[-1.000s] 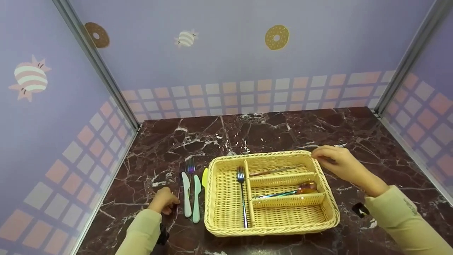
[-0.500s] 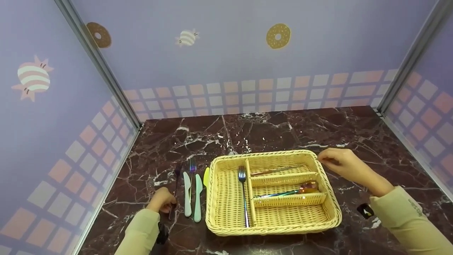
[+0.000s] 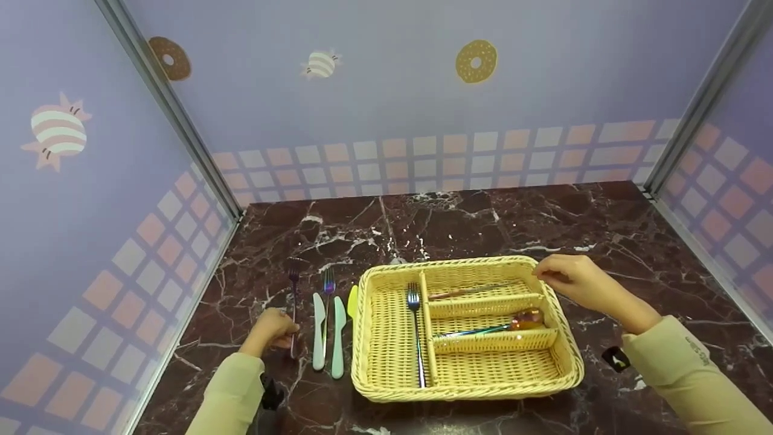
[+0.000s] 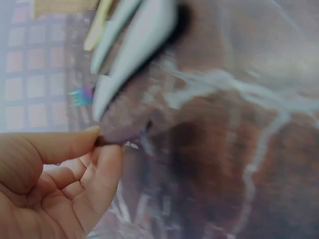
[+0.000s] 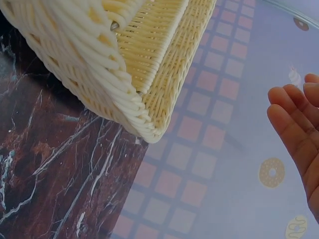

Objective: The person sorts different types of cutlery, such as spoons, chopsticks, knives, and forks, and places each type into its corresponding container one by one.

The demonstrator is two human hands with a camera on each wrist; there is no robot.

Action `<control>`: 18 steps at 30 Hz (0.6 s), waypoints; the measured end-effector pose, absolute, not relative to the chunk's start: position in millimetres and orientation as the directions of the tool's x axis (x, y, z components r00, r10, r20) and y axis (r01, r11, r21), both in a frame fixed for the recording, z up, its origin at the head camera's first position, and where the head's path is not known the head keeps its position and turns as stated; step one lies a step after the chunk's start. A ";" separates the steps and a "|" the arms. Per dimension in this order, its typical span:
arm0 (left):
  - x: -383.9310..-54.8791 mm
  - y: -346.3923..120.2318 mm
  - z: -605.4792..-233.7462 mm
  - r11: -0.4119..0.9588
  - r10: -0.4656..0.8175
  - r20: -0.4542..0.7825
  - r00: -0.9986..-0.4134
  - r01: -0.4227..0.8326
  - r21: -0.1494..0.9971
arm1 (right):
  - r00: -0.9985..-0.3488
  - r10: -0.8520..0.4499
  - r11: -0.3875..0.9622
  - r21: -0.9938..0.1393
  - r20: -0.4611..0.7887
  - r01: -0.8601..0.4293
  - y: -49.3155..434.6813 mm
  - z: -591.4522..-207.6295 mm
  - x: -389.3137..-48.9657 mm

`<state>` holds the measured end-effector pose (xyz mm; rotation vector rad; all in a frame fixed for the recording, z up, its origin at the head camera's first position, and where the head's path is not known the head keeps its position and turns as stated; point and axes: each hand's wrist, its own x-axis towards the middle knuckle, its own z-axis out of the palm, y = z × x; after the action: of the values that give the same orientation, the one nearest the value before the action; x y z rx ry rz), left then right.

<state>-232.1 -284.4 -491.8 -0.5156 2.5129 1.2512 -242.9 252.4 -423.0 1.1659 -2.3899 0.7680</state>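
My left hand (image 3: 273, 329) pinches the handle of a dark purple fork (image 3: 294, 311) between thumb and fingers, left of the knives. In the left wrist view the fork's handle (image 4: 124, 135) shows blurred past the fingertips. Beside it lie a whitish knife (image 3: 319, 338), a mint green knife (image 3: 338, 350) and an iridescent fork (image 3: 328, 283). My right hand (image 3: 574, 284) hovers at the far right corner of a wicker basket (image 3: 465, 396), fingers relaxed; the right wrist view shows the fingers (image 5: 294, 124) apart from the rim, holding nothing.
Inside the divided basket are a dark fork (image 3: 414, 305), a shiny spoon-like utensil (image 3: 527, 319) and a thin reddish utensil (image 3: 468, 292). A yellow utensil (image 3: 352, 302) lies partly hidden by the basket's left wall. Patterned panels (image 3: 386, 90) enclose the marble table (image 3: 447, 223).
My left hand has taken hold of the dark fork and shifted it left, away from the knives, then slightly forward. My right hand has stayed near the basket corner, moving only slightly.
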 end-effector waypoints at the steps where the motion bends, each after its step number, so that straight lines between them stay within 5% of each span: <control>1: -232.8 -282.2 -487.5 0.538 -0.177 -0.403 -0.898 -0.431 0.724 | -0.581 -0.607 0.504 -0.302 0.543 -0.809 250.6 -423.4 -243.6; 13: -226.7 -230.7 -430.0 0.505 0.035 -0.296 -0.955 -0.238 0.830 | -0.499 -0.692 0.478 -0.186 0.522 -0.858 195.5 -415.4 -256.9; 18: -218.4 -201.9 -417.0 0.439 0.193 -0.281 -0.940 -0.173 0.882 | -0.397 -0.702 0.477 -0.023 0.591 -0.878 156.3 -410.1 -259.1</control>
<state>-218.4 -201.9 -417.0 0.0175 2.3555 1.5025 -259.1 156.3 -410.1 1.3061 -2.2149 0.4557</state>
